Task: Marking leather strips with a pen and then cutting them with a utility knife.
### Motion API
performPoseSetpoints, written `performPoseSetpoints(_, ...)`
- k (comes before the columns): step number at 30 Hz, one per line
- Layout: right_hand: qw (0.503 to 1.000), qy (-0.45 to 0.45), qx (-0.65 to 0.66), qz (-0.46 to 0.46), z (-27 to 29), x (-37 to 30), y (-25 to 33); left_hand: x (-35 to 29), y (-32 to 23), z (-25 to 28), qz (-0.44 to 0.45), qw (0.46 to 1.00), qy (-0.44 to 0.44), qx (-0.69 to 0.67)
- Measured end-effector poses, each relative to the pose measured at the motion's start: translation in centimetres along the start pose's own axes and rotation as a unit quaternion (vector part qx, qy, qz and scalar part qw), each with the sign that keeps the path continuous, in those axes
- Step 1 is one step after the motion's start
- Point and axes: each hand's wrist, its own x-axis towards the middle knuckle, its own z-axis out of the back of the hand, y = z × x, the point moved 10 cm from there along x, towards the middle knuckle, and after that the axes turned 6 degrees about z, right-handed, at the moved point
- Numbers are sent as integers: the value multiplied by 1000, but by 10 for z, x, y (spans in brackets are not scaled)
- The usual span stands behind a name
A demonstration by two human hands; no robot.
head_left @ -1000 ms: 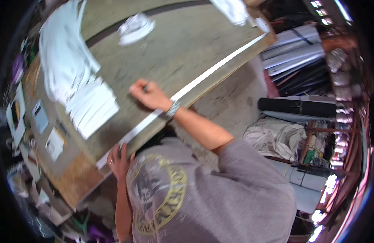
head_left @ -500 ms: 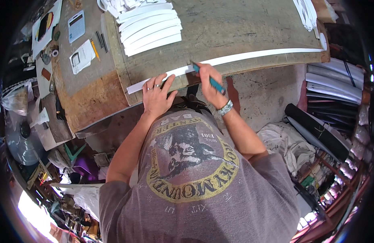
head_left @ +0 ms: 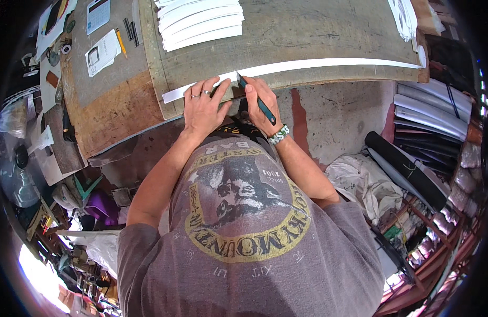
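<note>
A long narrow white strip lies along the near edge of the worn work board. My left hand rests on it near its left end, fingers spread and pressing down. Just right of those fingertips, my right hand grips a teal utility knife like a pen. Its pointed tip meets the strip; I cannot tell whether the blade has gone through. Beyond my left hand is a stack of shorter white strips, cut off by the top of the picture.
On the left part of the table are a calculator, a marked paper, and a yellow pencil. More white strips sit at the far right. Rolled sheets and a black roll stand right of the table.
My right hand and the knife have come down and left, closer to my left hand, and the knife tip is now on the strip. My left hand stays on the strip. The view has shifted slightly.
</note>
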Motion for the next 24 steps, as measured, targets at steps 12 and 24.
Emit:
performPoseSetpoints(12, 1000, 16, -16, 5, -1, 5, 1, 0, 0, -2, 8, 1000, -5, 7)
performPoseSetpoints(24, 997, 53, -56, -6, -5, 16, 10, 41, 8, 8, 7, 995, -61, -77)
